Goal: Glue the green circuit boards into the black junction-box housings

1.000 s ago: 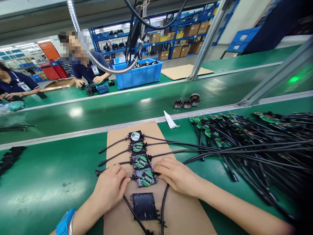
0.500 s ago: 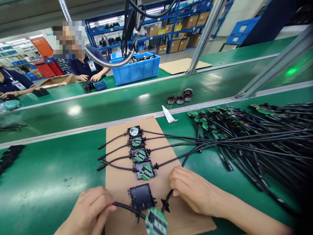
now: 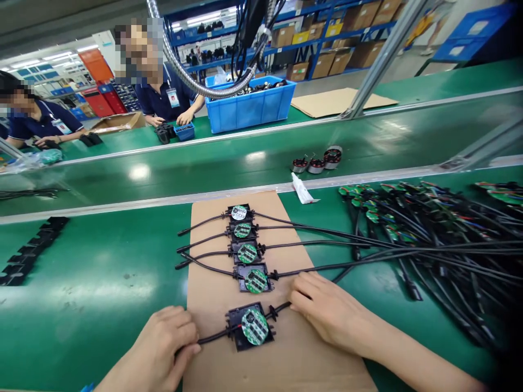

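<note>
My left hand (image 3: 165, 345) pinches the short black cable (image 3: 214, 337) that runs from the left of a round green circuit board (image 3: 255, 326). On the other side, my right hand (image 3: 327, 307) is closed on the longer black cable (image 3: 281, 308) of the same board. The board lies over a square black plastic housing (image 3: 241, 344), nearest to me on a cardboard sheet (image 3: 216, 370). Farther up the sheet, several similar housings stand in a column, each with a round board (image 3: 256, 281) on top and cables out to both sides.
A heap of cabled boards (image 3: 408, 218) covers the right of the green bench. A white tube (image 3: 303, 189) lies near the rail, with three metal-ringed coils (image 3: 316, 165) beyond. Black housings (image 3: 35, 250) lie at left. Across, co-workers sit near a blue bin (image 3: 249, 109).
Both hands have brought the board up and away from me, from below the nearest housing to on top of it. The camera view has shifted left.
</note>
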